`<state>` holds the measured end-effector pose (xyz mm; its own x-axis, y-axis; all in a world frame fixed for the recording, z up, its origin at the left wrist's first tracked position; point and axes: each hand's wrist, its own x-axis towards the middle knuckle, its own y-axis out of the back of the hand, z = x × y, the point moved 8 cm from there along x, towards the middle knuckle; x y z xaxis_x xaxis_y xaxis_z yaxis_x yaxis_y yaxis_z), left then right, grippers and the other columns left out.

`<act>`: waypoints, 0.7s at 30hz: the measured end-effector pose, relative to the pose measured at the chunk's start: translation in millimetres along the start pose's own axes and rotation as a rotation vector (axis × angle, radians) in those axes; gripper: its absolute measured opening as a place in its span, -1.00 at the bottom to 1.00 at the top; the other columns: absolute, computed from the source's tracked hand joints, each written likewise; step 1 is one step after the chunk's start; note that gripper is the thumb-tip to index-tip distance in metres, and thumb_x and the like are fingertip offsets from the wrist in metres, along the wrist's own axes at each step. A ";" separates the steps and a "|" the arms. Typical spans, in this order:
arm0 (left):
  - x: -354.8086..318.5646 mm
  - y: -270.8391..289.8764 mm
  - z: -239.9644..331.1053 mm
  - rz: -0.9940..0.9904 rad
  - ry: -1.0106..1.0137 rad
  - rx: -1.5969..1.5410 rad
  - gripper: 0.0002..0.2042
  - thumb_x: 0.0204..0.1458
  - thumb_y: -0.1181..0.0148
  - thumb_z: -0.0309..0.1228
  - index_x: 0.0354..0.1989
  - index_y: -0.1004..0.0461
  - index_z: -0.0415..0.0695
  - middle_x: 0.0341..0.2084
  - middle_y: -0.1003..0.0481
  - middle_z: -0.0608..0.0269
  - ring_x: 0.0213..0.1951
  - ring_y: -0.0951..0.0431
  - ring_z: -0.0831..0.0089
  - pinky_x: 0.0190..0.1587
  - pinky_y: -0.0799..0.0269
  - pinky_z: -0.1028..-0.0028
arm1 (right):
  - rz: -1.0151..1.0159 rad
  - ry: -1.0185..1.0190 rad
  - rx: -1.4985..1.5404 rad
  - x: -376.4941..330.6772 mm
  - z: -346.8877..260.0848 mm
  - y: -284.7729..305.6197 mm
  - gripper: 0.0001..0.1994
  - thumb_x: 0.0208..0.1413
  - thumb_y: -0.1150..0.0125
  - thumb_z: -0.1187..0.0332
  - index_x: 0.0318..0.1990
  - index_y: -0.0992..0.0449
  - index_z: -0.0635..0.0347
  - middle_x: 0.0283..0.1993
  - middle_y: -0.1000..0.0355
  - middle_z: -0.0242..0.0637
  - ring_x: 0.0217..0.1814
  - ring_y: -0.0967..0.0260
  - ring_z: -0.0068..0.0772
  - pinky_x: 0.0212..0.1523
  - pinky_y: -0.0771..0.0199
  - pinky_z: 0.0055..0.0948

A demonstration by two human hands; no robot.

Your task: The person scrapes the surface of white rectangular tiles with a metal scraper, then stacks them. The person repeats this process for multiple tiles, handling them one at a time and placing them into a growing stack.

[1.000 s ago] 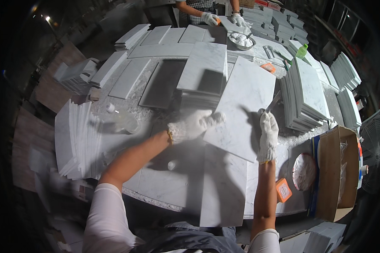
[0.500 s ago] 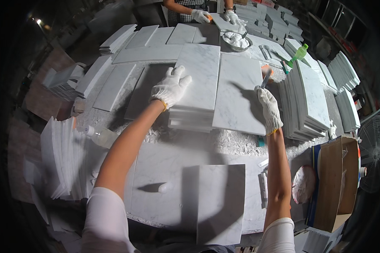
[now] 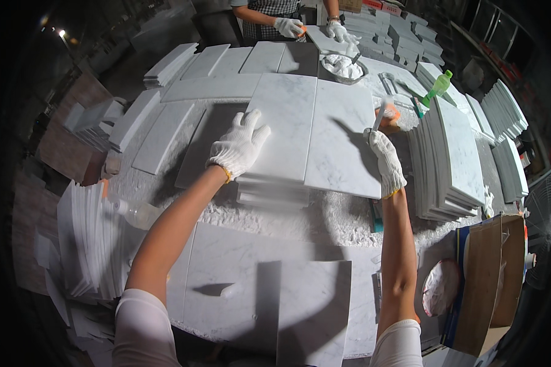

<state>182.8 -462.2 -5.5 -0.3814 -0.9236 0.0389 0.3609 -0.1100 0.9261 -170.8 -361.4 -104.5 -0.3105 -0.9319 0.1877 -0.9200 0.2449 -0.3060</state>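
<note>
My left hand [image 3: 240, 145], in a white knit glove, lies with fingers spread on the near left part of a grey-veined white marble tile [image 3: 281, 116]. That tile tops a short stack of tiles [image 3: 269, 192]. A second marble tile [image 3: 343, 134] sits against its right side. At this tile's right edge, my gloved right hand [image 3: 384, 160] is closed around a slim grey blade-like tool [image 3: 379, 115], its tip pointing away from me. Whether the hand also grips the tile edge is hard to see. An orange object [image 3: 389, 115] is just behind the tool.
A tall tile stack [image 3: 447, 153] stands right of my right hand. Beyond are a bowl of white paste [image 3: 343, 68], a green bottle [image 3: 437, 87] and a co-worker's gloved hands [image 3: 288, 27]. A clear bottle [image 3: 138, 213] lies left; a cardboard box [image 3: 483, 275] is lower right.
The view has shifted a little, moving most things lower. The right tile and my right hand have moved slightly away from me; the two tiles' near edges now line up more closely.
</note>
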 end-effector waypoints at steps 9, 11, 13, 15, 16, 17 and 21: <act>1.1 -2.2 -3.5 -0.021 0.046 0.038 -0.34 0.29 0.15 0.18 0.50 -0.07 0.16 0.52 0.01 -0.01 0.37 -0.28 -0.15 0.37 -0.24 0.00 | -0.006 0.039 0.052 -12.4 -28.6 -15.8 -0.71 0.32 -0.25 0.25 0.07 -0.59 0.23 0.00 -0.58 -0.40 0.11 -0.47 -0.51 0.24 -0.39 -0.41; 1.5 -1.4 -1.8 -0.007 0.020 0.029 -0.35 0.30 0.14 0.19 0.49 -0.07 0.20 0.50 -0.01 -0.09 0.36 -0.28 -0.19 0.36 -0.23 -0.01 | 0.014 -0.013 0.120 -18.6 -36.8 -21.2 -0.74 0.37 -0.17 0.28 0.06 -0.57 0.23 -0.01 -0.56 -0.38 0.08 -0.45 -0.51 0.20 -0.40 -0.44; 1.8 -1.6 -2.1 -0.003 0.020 0.032 -0.35 0.30 0.14 0.20 0.49 -0.08 0.22 0.49 -0.02 -0.13 0.35 -0.29 -0.21 0.36 -0.23 -0.02 | 0.000 -0.053 0.209 -21.3 -43.1 -26.7 -0.76 0.40 -0.12 0.32 0.07 -0.56 0.23 0.00 -0.56 -0.35 0.09 -0.46 -0.50 0.19 -0.42 -0.44; 1.8 -2.7 -4.4 -0.016 0.051 0.047 -0.35 0.30 0.13 0.20 0.49 -0.08 0.21 0.50 -0.02 -0.13 0.35 -0.28 -0.21 0.36 -0.23 -0.01 | 0.001 -0.101 0.274 -18.4 -41.5 -27.8 -0.75 0.40 -0.12 0.32 0.08 -0.56 0.24 0.01 -0.55 -0.35 0.08 -0.46 -0.50 0.18 -0.44 -0.45; 1.7 -2.9 -4.1 -0.022 0.052 0.059 -0.35 0.30 0.14 0.20 0.49 -0.08 0.22 0.50 -0.01 -0.12 0.35 -0.28 -0.21 0.36 -0.23 -0.01 | -0.026 -0.108 0.353 -15.8 -39.7 -28.9 -0.75 0.40 -0.12 0.32 0.08 -0.56 0.25 0.01 -0.55 -0.34 0.07 -0.47 -0.50 0.17 -0.44 -0.45; 1.5 -2.0 -3.1 -0.013 0.046 0.064 -0.35 0.30 0.14 0.21 0.49 -0.08 0.22 0.50 -0.01 -0.12 0.35 -0.28 -0.21 0.36 -0.23 -0.01 | -0.008 -0.114 0.325 -12.9 -35.1 -25.6 -0.75 0.40 -0.12 0.32 0.09 -0.55 0.25 0.01 -0.55 -0.34 0.07 -0.47 -0.50 0.17 -0.45 -0.45; -0.4 0.4 -0.6 -0.034 0.054 0.052 -0.34 0.30 0.15 0.22 0.49 -0.08 0.22 0.51 0.01 -0.11 0.36 -0.28 -0.20 0.37 -0.22 0.00 | -0.021 0.016 0.133 -1.9 -26.4 -12.5 -0.74 0.41 -0.10 0.33 0.09 -0.54 0.28 0.02 -0.53 -0.34 0.05 -0.46 -0.49 0.15 -0.47 -0.44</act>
<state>183.6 -462.2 -5.5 -0.3454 -0.9384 -0.0118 0.3031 -0.1234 0.9449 -165.1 -355.6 -76.3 -0.2959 -0.9318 0.2102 -0.8871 0.1864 -0.4222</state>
